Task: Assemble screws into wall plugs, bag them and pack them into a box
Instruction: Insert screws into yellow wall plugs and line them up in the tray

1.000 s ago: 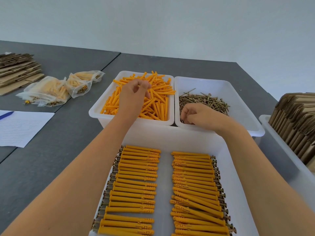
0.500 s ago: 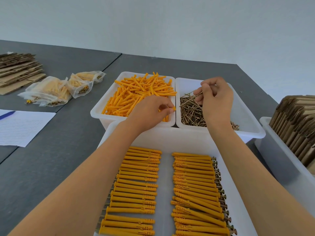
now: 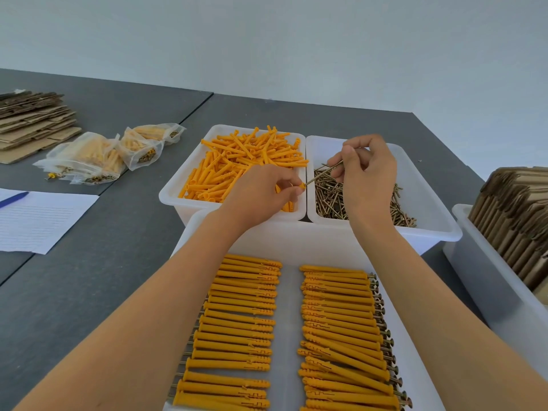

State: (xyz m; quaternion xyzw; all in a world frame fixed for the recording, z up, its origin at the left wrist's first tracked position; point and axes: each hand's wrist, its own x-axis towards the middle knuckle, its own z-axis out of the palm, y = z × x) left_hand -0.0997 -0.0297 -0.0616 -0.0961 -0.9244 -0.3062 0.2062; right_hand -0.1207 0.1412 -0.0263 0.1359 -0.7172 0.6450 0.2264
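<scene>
The left hand [image 3: 261, 194], which a second ago dug in the plug bin [image 3: 178, 191], now pinches one orange plug [image 3: 301, 186] over the bins' shared rim; the right hand [image 3: 366, 176] pinches a screw [image 3: 324, 172], its tip meeting the plug's mouth. Insertion is starting.

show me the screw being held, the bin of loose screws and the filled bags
screw [image 3: 324, 173], head view, mid shaft
bin of loose screws [image 3: 427, 185], head view, bare right inner wall
filled bags [image 3: 89, 158], head view, middle of the biggest bag

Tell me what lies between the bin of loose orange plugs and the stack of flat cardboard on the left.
In the head view, clear bags of assembled plugs lie on the grey table between the plug bin and the cardboard stack.
</scene>
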